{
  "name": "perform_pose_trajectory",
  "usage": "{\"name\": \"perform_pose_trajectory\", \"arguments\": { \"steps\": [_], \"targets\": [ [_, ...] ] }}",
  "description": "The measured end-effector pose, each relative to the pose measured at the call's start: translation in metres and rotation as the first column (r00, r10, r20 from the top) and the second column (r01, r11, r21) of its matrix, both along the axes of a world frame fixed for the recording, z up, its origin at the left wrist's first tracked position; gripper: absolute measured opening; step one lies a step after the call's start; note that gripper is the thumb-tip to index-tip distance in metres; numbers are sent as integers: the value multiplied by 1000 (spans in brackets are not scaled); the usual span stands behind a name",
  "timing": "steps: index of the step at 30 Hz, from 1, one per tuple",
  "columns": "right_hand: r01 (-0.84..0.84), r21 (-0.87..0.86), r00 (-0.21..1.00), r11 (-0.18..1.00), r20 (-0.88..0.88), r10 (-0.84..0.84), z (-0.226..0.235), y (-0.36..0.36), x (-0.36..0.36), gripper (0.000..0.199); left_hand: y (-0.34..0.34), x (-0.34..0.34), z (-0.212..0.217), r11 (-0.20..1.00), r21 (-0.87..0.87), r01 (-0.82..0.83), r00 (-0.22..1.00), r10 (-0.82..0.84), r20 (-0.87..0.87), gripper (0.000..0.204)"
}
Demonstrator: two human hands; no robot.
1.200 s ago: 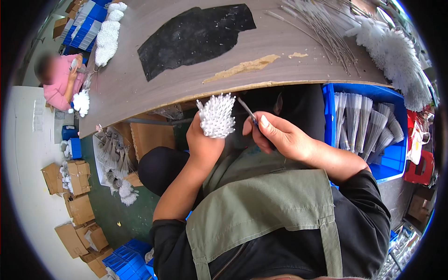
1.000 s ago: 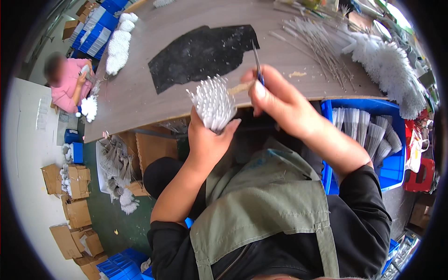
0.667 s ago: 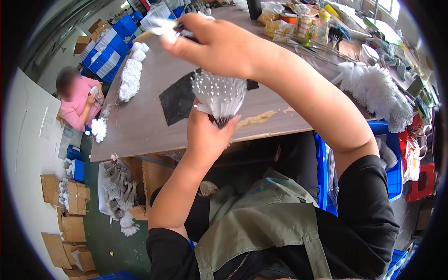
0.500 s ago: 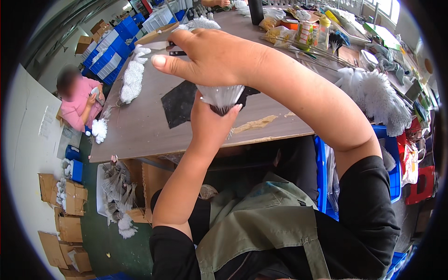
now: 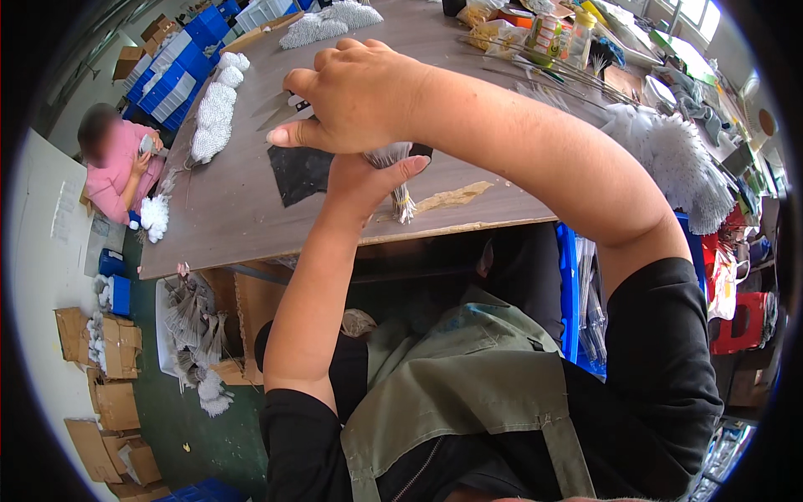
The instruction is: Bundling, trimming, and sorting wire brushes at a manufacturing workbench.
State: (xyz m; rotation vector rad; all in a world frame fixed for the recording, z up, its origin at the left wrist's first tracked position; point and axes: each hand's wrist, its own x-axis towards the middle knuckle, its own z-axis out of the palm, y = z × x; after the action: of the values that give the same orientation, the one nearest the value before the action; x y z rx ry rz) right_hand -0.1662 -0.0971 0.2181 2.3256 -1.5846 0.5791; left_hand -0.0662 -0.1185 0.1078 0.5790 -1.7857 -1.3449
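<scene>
1. White-tipped wire stems, tied into one bundle (image 5: 400, 180), are what I watch from the head view. The left hand (image 5: 368, 180) has its grip clamped round the bundle's upper part, thumb out to the right, and holds it above the near part of the wooden bench (image 5: 226, 226).

2. The bundle's long axis runs nearly straight down from that grip; its tied stem ends point toward the bench edge, while its bushy top is hidden beneath the right hand.

3. The right hand (image 5: 360, 96) lies directly over the left one, fingers curled together, thumb stretched left. It covers the bundle's head. I cannot tell whether it pinches anything, though a dark tool tip (image 5: 299, 104) shows at its far side.

4. Both hands are at the bundle: the left below, the right on top.

5. Behind the hands a black mat (image 5: 297, 171) lies on the bench. Finished white bundles (image 5: 213, 113) sit farther left, and a heap of white brushes (image 5: 682, 167) lies to the right.

6. A co-worker in pink (image 5: 113, 163) sits well apart at the left.
</scene>
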Motion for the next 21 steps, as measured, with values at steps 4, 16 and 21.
{"name": "perform_pose_trajectory", "arguments": {
  "steps": [4,16,21],
  "targets": [
    [-1,-18,999,1000,-36,0,0,4,2,69,3,1,1,983,120,137,987,-125,-105,46],
    [-253,-231,696,939,631,343,-32,74,-50,56,78,54,-26,951,310,5,1000,2,-23,27],
    [-643,381,471,665,881,-50,-139,122,-43,74,110,67,-80,964,266,-18,997,37,-67,36]
  ]
}}
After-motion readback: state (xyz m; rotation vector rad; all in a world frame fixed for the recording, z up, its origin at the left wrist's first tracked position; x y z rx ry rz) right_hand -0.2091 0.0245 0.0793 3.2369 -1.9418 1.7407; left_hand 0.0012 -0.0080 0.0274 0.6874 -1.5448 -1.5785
